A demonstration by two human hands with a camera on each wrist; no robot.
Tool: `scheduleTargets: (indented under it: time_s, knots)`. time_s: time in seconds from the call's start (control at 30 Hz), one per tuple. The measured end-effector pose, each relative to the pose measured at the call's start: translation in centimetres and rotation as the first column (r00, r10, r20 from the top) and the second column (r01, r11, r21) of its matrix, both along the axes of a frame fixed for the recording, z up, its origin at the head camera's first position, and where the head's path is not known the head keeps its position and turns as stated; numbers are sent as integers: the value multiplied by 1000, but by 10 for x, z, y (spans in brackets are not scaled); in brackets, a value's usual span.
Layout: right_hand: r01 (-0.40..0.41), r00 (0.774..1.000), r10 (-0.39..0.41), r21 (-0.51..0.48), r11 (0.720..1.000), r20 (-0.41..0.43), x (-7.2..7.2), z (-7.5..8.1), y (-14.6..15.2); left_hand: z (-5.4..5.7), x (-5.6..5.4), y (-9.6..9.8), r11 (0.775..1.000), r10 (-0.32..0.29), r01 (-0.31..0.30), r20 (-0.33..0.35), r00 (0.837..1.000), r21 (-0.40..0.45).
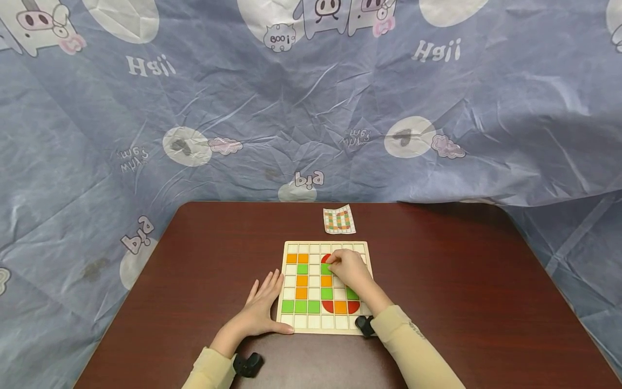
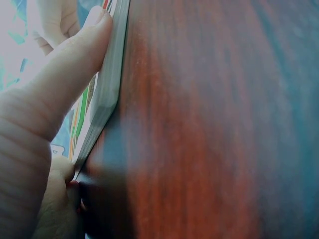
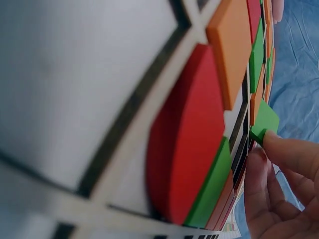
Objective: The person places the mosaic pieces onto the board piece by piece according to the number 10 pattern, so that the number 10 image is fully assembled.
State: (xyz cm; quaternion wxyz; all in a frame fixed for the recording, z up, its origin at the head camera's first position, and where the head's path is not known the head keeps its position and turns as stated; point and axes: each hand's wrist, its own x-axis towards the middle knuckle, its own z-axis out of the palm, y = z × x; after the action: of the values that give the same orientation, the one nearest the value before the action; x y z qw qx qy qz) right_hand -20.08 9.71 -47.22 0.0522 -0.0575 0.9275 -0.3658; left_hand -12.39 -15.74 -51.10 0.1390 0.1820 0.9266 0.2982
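A square wooden grid board point(image 1: 314, 322) lies on the table, partly filled with orange, green and red tiles. My left hand point(image 1: 259, 312) rests along its left edge with straight, spread fingers. The left thumb point(image 2: 82, 55) touches the board's near edge. Over the upper right of the grid, my right hand point(image 1: 353, 271) pinches a green tile point(image 3: 266, 121) between thumb and fingertips. That tile is tilted at its cell, below a red rounded tile point(image 1: 325, 259) and above an orange tile point(image 1: 326, 281). The right hand and forearm hide several cells on the right side.
Behind the board lies a small paper pattern card point(image 1: 339, 220) with a coloured grid printed on it. The dark reddish-brown table point(image 1: 466, 292) extends to both sides. A blue-grey printed cloth point(image 1: 301, 108) hangs behind the table. Black wrist devices point(image 1: 248, 365) are worn on both wrists.
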Motion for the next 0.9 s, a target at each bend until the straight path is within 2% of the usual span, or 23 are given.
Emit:
scheduleTargets:
  time_s: [0.2, 0.47, 0.63, 0.9]
  knots:
    - [-35, 996, 39, 53, 998, -77, 0, -1, -2, 0, 0, 0, 1000, 1, -1, 1, 1000, 6]
    - [-43, 993, 53, 102, 994, -101, 3, -2, -2, 1, 1, 0, 1000, 4, -4, 1, 1000, 5]
    - [-29, 998, 31, 27, 999, -53, 5, -2, 3, 1, 1, 1, 1000, 6, -6, 0, 1000, 8]
    - [42, 998, -38, -83, 996, 46, 12, 7, 17, 2, 1, 0, 1000, 9, -9, 5, 1000, 13]
